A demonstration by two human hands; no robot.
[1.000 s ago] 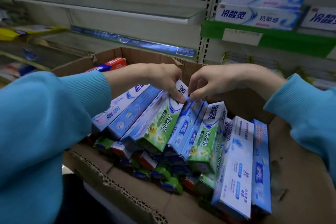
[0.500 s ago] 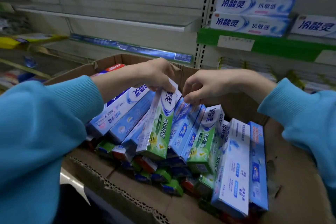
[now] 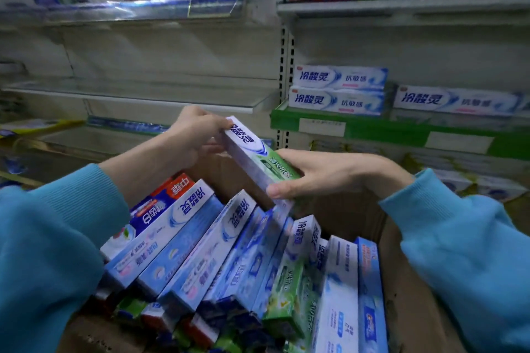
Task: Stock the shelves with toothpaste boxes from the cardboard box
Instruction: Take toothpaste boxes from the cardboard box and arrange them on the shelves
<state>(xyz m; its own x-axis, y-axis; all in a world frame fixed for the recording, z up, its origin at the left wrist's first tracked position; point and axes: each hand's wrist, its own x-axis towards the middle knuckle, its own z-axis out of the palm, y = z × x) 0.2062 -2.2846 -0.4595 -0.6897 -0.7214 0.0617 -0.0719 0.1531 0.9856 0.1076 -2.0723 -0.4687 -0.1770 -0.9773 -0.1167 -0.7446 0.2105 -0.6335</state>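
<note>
While the cardboard box [image 3: 338,215] sits nearly full, I see the left hand [image 3: 189,137] and right hand [image 3: 312,173] curl their fingers around one green-and-white toothpaste box [image 3: 258,160], lifted clear, the middle shelf [image 3: 143,94] apparently unstocked.

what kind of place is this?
Most likely a shop's toothpaste aisle: slotted retail shelving with a label strip, faced toothpaste boxes on the shelves, and an open cardboard box of stock being unpacked.
</note>
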